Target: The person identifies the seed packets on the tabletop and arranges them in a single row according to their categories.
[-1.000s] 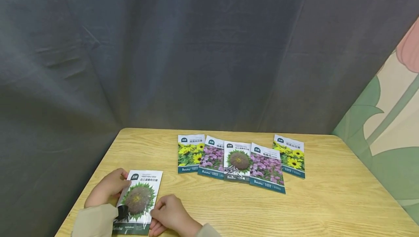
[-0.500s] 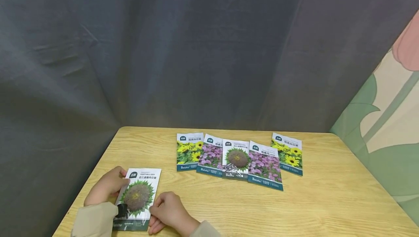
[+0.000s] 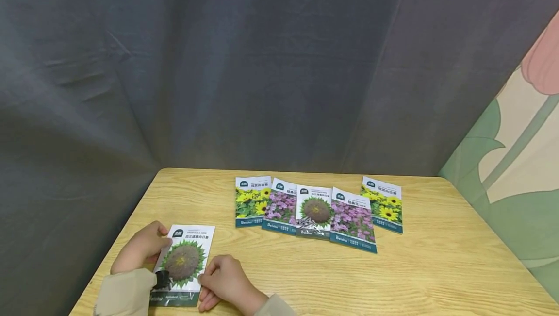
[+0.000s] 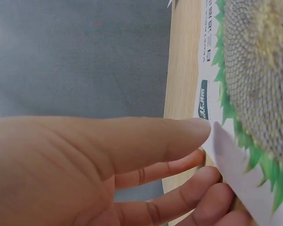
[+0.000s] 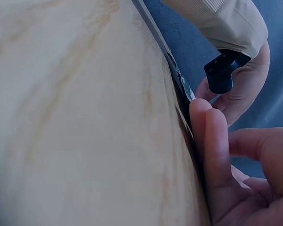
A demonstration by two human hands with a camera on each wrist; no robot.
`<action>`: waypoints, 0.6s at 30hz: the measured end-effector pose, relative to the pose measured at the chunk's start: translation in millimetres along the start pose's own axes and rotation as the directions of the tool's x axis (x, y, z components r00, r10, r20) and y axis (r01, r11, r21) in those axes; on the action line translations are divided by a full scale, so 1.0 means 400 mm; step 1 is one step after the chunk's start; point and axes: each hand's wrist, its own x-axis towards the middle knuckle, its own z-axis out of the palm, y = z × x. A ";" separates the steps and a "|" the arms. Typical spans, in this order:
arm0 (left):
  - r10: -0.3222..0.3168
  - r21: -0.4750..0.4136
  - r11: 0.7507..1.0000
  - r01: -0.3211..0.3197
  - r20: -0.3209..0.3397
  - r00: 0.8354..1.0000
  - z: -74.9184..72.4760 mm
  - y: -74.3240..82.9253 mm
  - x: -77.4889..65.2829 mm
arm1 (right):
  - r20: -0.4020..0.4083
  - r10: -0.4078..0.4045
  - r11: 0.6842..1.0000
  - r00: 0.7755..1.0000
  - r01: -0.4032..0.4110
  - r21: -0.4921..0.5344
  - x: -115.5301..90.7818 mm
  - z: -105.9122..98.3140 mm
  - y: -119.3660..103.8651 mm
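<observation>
A seed packet [image 3: 182, 262] printed with a large grey-brown sunflower head and green leaves lies at the table's front left in the head view. At its left edge my left hand [image 3: 146, 245] pinches it, thumb on top and fingers under the rim, as the left wrist view shows with the thumb [image 4: 179, 134] over the white border. My right hand [image 3: 227, 281] pinches the lower right edge between thumb and curled fingers. A small black wrist camera [image 3: 163, 279] covers part of the packet's lower left.
Further back on the wooden table [image 3: 419, 267], two purple-flower packets [image 3: 353, 221], another sunflower-head packet [image 3: 315, 211] and a yellow-flower packet [image 3: 252, 202] overlap in a row. Another yellow-flower packet [image 3: 384, 204] lies to their right. A dark grey curtain [image 3: 279, 73] hangs behind.
The head view has shifted slightly, so everything on the table appears a little higher and to the left. Both hands stay at the same packet edges.
</observation>
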 end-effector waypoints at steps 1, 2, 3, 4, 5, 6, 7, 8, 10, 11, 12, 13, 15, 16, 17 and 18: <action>0.000 -0.001 1.000 0.000 0.000 1.000 0.000 0.000 0.000 | 0.002 0.000 1.000 1.000 0.000 0.000 0.000 -0.001 0.000; 0.000 -0.002 1.000 0.000 0.001 1.000 -0.001 -0.001 0.000 | 0.005 0.003 1.000 1.000 -0.003 0.000 0.000 -0.001 0.000; 0.003 0.000 1.000 -0.003 0.002 1.000 -0.001 -0.002 -0.001 | 0.008 0.003 1.000 1.000 -0.003 0.003 0.000 -0.002 0.000; 0.001 -0.004 1.000 -0.001 0.003 1.000 -0.001 -0.002 -0.001 | 0.011 0.004 1.000 1.000 -0.004 0.006 0.001 -0.004 0.000; 0.002 -0.006 1.000 -0.002 0.003 1.000 -0.002 -0.002 -0.001 | 0.014 0.008 1.000 1.000 -0.008 0.009 0.002 -0.005 0.000; 0.000 -0.010 1.000 0.000 0.003 1.000 -0.002 -0.002 -0.001 | 0.018 0.010 1.000 1.000 -0.011 0.015 0.002 -0.007 0.000; 0.001 -0.011 1.000 -0.001 0.002 1.000 -0.003 -0.001 -0.001 | 0.023 0.016 1.000 1.000 -0.016 0.020 0.003 -0.010 0.001; 0.003 -0.010 1.000 -0.003 0.003 1.000 -0.004 -0.001 -0.001 | 0.029 0.022 0.999 0.999 -0.022 0.025 0.004 -0.013 0.003; 0.023 0.017 1.000 -0.023 -0.004 1.000 -0.008 0.000 -0.002 | 0.040 0.031 0.999 0.999 -0.032 0.035 0.005 -0.020 0.005; 0.034 0.036 0.999 -0.034 -0.007 0.999 -0.010 0.002 -0.002 | 0.047 0.033 0.998 0.998 -0.035 0.042 0.005 -0.024 0.006; 0.042 0.054 0.998 -0.041 -0.010 0.999 -0.013 0.004 -0.003 | 0.057 0.036 0.998 0.998 -0.039 0.052 0.004 -0.027 0.006; 0.055 0.080 0.995 -0.054 -0.015 0.998 -0.016 0.006 -0.003 | 0.070 0.038 0.997 0.997 -0.042 0.062 0.003 -0.032 0.007; 0.069 0.122 0.990 -0.065 -0.025 0.997 -0.021 0.014 -0.004 | 0.105 0.039 0.996 0.994 -0.048 0.081 -0.001 -0.041 0.005; 0.069 0.131 0.989 -0.064 -0.031 0.997 -0.023 0.020 -0.004 | 0.125 0.035 0.995 0.992 -0.046 0.089 -0.003 -0.046 0.004; 0.069 0.136 0.989 -0.063 -0.039 0.997 -0.023 0.026 -0.005 | 0.145 0.036 0.994 0.989 -0.050 0.094 -0.006 -0.052 0.001; 0.075 0.142 0.988 -0.067 -0.049 0.996 -0.023 0.032 -0.006 | 0.162 0.035 0.994 0.986 -0.051 0.094 -0.008 -0.057 -0.002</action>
